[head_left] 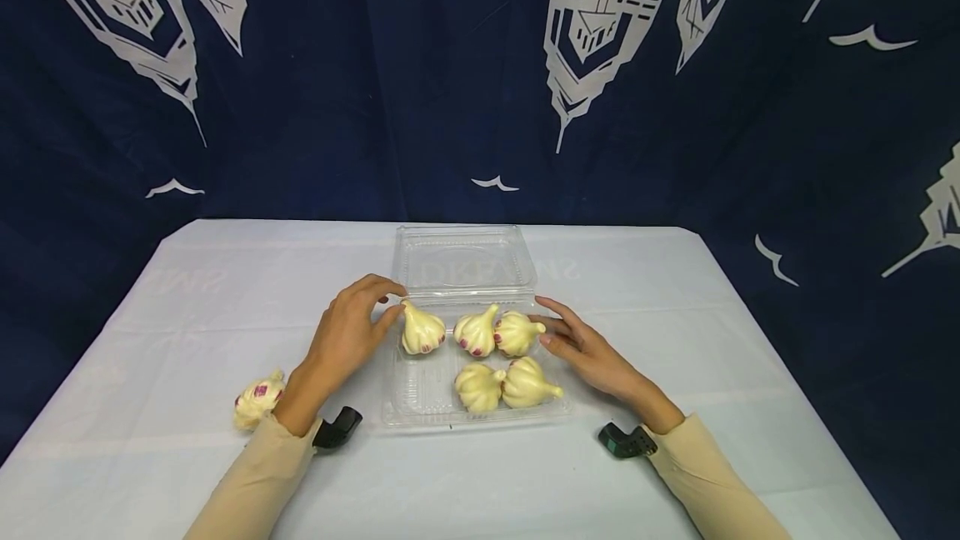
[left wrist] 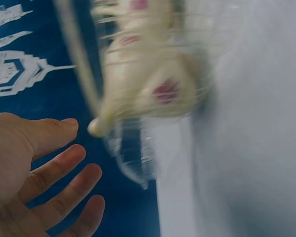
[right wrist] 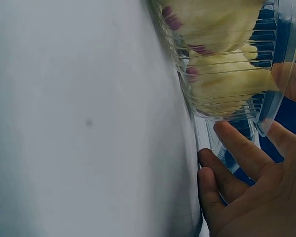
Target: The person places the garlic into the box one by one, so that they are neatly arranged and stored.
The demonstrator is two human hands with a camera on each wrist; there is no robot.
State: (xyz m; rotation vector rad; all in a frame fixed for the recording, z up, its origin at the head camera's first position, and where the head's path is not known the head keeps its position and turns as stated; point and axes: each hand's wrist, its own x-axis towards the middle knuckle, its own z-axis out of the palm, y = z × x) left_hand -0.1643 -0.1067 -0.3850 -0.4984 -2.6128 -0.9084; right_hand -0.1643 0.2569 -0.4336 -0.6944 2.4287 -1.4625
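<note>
A clear plastic clamshell container (head_left: 420, 407) lies with its lid folded back and several garlic bulbs inside. One garlic bulb (head_left: 423, 333) stands alone at its back left. My left hand (head_left: 348, 327) is beside that bulb, thumb and index finger close to its stem; in the left wrist view the fingers (left wrist: 74, 185) are spread and apart from it. At the container's right side, my right hand (head_left: 588, 352) has its fingers loosely extended. The right wrist view shows a fingertip (right wrist: 224, 129) right at the ribbed wall, near a garlic bulb (right wrist: 222, 81).
Another garlic bulb (head_left: 258, 400) lies on the white table (head_left: 187, 340) outside the container, beside the left wrist. The transparent lid (head_left: 465, 261) rests flat behind the base. A dark blue curtain (head_left: 300, 107) with white building prints hangs behind the table.
</note>
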